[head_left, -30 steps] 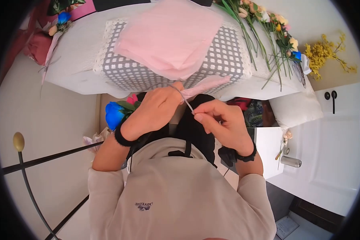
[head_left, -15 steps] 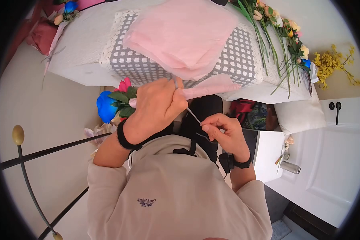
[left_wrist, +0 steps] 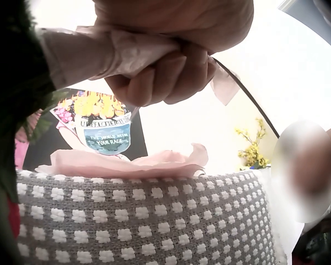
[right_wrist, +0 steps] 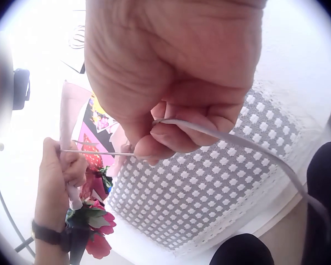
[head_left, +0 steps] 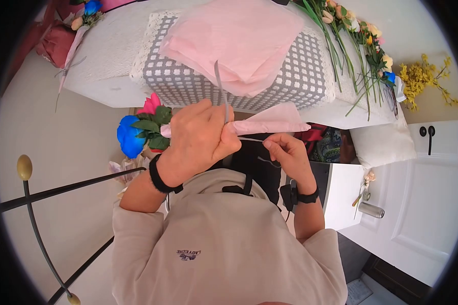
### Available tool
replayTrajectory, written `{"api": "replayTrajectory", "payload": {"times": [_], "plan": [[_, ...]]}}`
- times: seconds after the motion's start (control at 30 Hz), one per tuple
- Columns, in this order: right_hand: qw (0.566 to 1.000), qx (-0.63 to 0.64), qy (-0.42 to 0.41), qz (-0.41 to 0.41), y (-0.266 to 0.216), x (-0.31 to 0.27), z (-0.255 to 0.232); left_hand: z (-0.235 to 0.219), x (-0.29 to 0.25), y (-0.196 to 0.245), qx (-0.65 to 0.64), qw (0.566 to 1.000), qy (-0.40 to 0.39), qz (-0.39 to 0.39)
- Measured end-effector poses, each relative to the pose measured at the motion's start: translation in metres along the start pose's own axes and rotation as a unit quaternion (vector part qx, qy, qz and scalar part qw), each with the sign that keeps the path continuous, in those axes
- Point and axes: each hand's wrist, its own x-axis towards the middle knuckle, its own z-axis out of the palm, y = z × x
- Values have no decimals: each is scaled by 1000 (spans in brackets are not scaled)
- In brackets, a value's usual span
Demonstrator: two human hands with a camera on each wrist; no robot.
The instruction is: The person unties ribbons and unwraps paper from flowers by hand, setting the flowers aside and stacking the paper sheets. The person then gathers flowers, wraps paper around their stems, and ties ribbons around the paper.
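Note:
The left hand (head_left: 198, 134) grips a small bouquet wrapped in pink paper (head_left: 269, 126); its blue rose (head_left: 131, 136) and pink flower (head_left: 150, 104) stick out on the left. A thin grey ribbon (head_left: 220, 84) passes over the left hand's fingers, one end standing up towards the table. The right hand (head_left: 289, 157) pinches the ribbon's other part between thumb and fingers, and a taut stretch runs between the hands. In the right wrist view the ribbon's loose tail (right_wrist: 254, 146) hangs away from the right hand (right_wrist: 176, 72). Curled fingers (left_wrist: 165, 80) wrap the paper in the left wrist view.
Pink sheets (head_left: 234, 46) lie on a grey-and-white checked cloth (head_left: 178, 81) on the table. Cut flowers with long stems (head_left: 348, 61) lie at the table's right. Another wrapped flower (head_left: 75, 46) is at the left. A white cushion (head_left: 384, 142) and a metal can (head_left: 371, 210) are at the right.
The bouquet has swung to lie nearly level, its blue rose further left. The ribbon end has come up over the left hand, and the right hand has moved out to the right, stretching the ribbon.

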Motion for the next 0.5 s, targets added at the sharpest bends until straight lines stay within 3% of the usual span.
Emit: {"api": "replayTrajectory", "payload": {"times": [0.27,0.43,0.5], "plan": [[999,-15,33,16,5,-5,2,-5,-9,3,-4,1000,1,15],[1000,15,22,-17,2,-14,-4,-13,-15,14,-25,1000,-9,3],[999,-2,15,-52,-5,-15,-15,-15,-20,18,-13,999,-15,42]]}}
